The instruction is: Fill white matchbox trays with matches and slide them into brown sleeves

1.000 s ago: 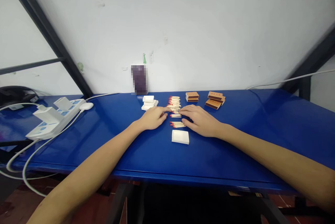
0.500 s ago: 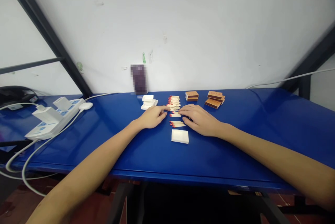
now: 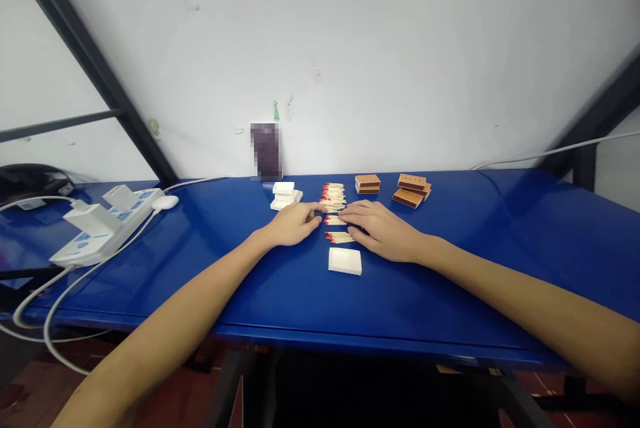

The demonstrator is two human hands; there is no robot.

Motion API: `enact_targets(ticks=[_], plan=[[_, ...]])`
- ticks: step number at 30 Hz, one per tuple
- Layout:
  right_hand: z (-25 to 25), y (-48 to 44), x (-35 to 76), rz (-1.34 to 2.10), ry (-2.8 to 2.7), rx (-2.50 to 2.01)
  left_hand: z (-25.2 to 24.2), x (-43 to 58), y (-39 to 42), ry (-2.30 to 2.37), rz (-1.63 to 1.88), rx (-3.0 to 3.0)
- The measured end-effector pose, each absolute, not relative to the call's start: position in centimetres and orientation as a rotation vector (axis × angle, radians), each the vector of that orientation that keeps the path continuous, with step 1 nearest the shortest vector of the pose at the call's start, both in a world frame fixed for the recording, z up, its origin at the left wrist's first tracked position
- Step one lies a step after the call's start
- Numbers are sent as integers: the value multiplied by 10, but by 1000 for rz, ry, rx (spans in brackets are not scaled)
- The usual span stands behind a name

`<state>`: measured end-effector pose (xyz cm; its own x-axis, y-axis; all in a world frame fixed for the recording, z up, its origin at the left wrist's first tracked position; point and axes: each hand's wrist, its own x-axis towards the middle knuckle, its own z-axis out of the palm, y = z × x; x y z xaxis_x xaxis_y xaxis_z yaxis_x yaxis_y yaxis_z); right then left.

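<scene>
No legible text or labels.

I sat at a plain workbench, not a home room: a blue table (image 3: 500,248) against a blank white wall (image 3: 400,48), black metal struts (image 3: 95,68) at the sides. A power strip (image 3: 100,231) trailed cables (image 3: 55,285), and matches (image 3: 333,196), brown sleeves (image 3: 411,190) and white trays (image 3: 285,195) lay sorted.

a blue table (image 3: 500,261) is set against a scuffed white wall (image 3: 390,48). black metal bars (image 3: 93,71) are seen slanting at both sides, and reddish-brown floor (image 3: 23,395) is glimpsed below.
</scene>
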<state>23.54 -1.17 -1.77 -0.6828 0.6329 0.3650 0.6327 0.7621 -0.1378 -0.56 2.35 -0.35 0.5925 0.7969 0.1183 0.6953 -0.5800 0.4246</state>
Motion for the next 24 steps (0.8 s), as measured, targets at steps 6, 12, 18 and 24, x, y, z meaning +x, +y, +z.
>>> enact_targets(ticks=[6, 12, 18, 24], plan=[[-17, -12, 235, 8, -2591, -945, -4, -4, 21, 1196, 453, 2510], [-17, -13, 235, -10, -2589, -944, -5, -4, 22, 1162, 462, 2478], [-18, -12, 236, 6, -2562, -937, -5, -6, 22, 1149, 482, 2440], [-17, -12, 235, 27, -2555, -935, -5, -5, 23, 1141, 486, 2412]])
